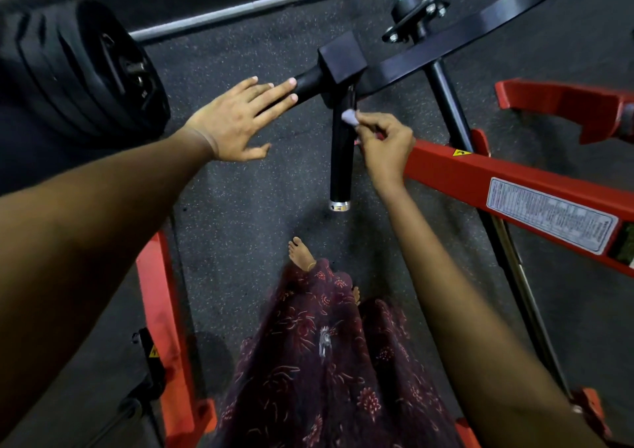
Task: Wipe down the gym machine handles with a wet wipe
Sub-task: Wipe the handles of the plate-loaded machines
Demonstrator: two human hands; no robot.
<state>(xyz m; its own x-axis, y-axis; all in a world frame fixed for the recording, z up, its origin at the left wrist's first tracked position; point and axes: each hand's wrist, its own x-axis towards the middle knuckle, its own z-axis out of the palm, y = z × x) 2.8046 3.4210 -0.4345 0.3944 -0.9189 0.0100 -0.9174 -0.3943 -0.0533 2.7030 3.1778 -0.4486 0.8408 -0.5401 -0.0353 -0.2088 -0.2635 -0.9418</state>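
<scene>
Left hand (236,123) flat, outstretched; right hand (386,145) pinching.

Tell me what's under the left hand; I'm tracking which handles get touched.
The left hand lies flat over the angled black handle. Its fingers cover the handle's outer end, so that part is unseen.

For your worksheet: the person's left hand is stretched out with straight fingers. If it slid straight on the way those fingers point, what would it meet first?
Probably the black square block of the machine arm. The left hand lies along the slanted handle, fingers pointing up that bar to the block. Depth is uncertain from this one view.
</scene>
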